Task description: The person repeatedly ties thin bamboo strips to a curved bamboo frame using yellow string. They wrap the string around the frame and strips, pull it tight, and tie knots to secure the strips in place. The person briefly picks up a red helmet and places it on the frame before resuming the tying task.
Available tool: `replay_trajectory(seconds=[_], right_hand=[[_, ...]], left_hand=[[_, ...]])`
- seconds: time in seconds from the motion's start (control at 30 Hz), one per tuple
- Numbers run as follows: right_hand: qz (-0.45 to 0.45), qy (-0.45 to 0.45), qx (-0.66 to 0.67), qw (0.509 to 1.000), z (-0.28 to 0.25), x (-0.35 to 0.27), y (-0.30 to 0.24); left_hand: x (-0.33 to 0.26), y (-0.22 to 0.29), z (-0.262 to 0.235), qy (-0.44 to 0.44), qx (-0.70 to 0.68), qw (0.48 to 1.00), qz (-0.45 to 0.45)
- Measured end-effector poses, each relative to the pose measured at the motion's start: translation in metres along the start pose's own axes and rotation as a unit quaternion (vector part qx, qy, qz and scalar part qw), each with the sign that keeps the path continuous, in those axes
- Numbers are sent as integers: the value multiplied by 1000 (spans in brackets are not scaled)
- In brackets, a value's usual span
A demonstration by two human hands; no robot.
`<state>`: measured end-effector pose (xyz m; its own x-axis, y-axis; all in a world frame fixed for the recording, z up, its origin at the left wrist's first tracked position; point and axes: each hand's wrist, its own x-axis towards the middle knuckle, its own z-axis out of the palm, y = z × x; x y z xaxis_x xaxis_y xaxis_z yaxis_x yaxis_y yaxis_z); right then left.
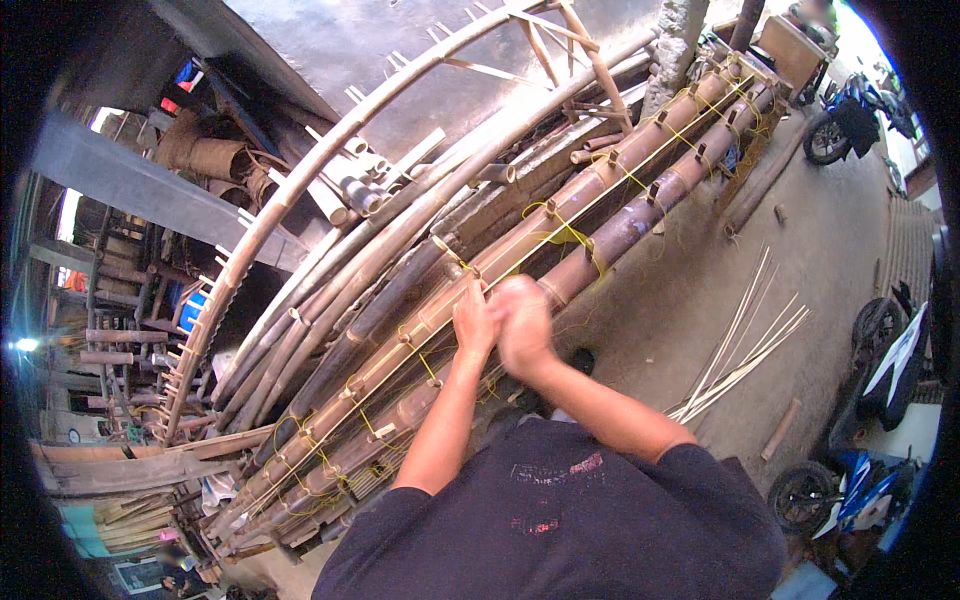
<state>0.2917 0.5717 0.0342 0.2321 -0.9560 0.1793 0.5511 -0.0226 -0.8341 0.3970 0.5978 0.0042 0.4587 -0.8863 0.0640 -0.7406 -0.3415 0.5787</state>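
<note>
Both hands are close together over a long bamboo frame made of two thick brown poles, the far pole [585,185] and the near pole [625,225]. My left hand [474,318] is closed at the far pole, fingers pinched beside a short bamboo peg [449,252] with yellow cord around it. What the fingers hold is too small to make out. Right against it is my right hand [522,312], smeared by motion, so its fingers cannot be read. Yellow cord [572,238] is looped around pegs along both poles, and a pale thin strip runs lengthwise between them.
Behind the frame lie stacked bamboo poles [350,265] and a curved bamboo piece with pegs [290,190]. Loose split strips [735,345] lie on the concrete floor to the right. Motorbikes [850,490] stand at the right edge. A person [815,20] is at the far right.
</note>
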Motion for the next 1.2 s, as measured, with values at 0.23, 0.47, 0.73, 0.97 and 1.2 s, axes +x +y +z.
replay_trajectory(seconds=[0.23, 0.47, 0.73, 0.97, 1.2], right_hand=[[-27, -366, -648, 667, 37, 114, 6], [1, -499, -192, 845, -1, 71, -40], [74, -529, -397, 746, -69, -9, -16], [-48, -532, -499, 683, -71, -19, -13], [331, -509, -233, 759, -21, -137, 35]], left_hand=[[8, -20, 5, 39, -41, 997, 43], [1, -22, 13, 101, -2, 995, -4], [44, 39, -29, 138, -277, 951, 23], [123, -63, 8, 51, 68, 991, -106], [47, -101, -80, 80, 19, 997, 9]])
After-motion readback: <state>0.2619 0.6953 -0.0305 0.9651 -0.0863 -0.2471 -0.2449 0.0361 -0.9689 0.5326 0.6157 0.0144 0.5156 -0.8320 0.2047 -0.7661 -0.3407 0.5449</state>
